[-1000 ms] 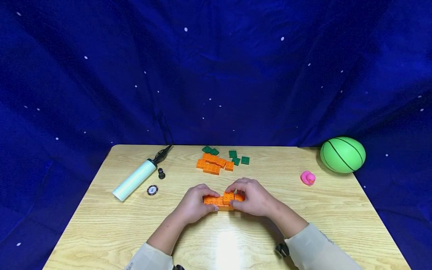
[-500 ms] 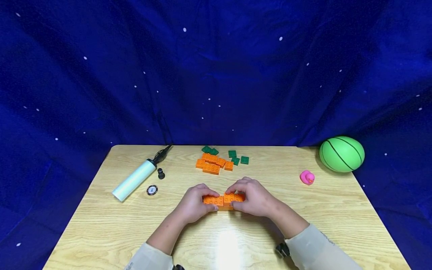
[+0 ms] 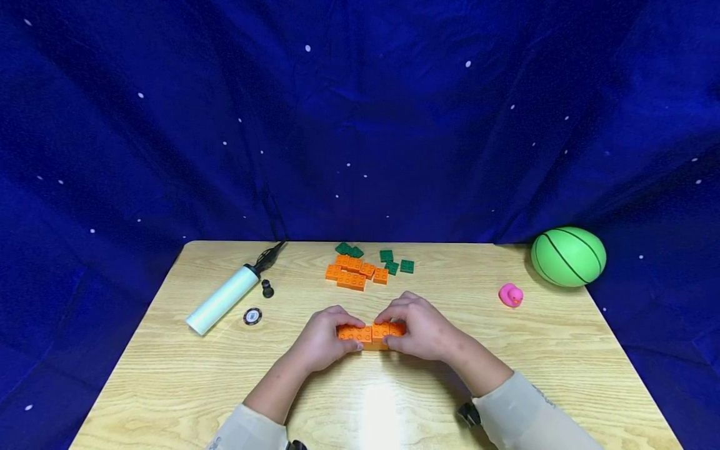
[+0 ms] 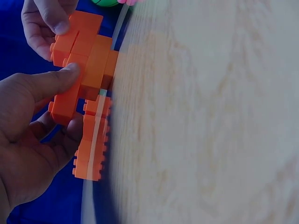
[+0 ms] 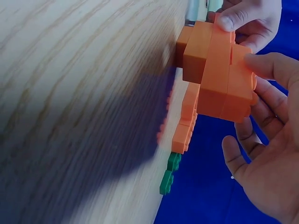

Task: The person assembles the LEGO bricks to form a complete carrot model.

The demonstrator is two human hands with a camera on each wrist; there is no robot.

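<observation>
An orange toy-brick stack [image 3: 375,345] stands on the table, made of several bricks; in both wrist views its layers widen upward from a small bottom brick. My left hand [image 3: 323,340] grips the stack's left end between thumb and fingers. On the right of the top layer sits a short orange brick [image 3: 380,331], pinched by my right hand [image 3: 419,328]. From the right wrist side, the thumb lies on that upper brick [image 5: 240,81], which rests on the layer beneath. My palms and fingers hide both outer ends in the head view.
Behind the hands lie loose orange bricks [image 3: 351,281] and green bricks [image 3: 386,256]. To the left are a hand pump [image 3: 222,300], a black pawn-like piece [image 3: 267,289] and a poker chip [image 3: 252,316]. A pink duck [image 3: 510,295] and green ball [image 3: 568,257] sit right.
The short orange brick under my right hand has moved down and now sits lower against the stack. My left hand has kept its grip in nearly the same place.
</observation>
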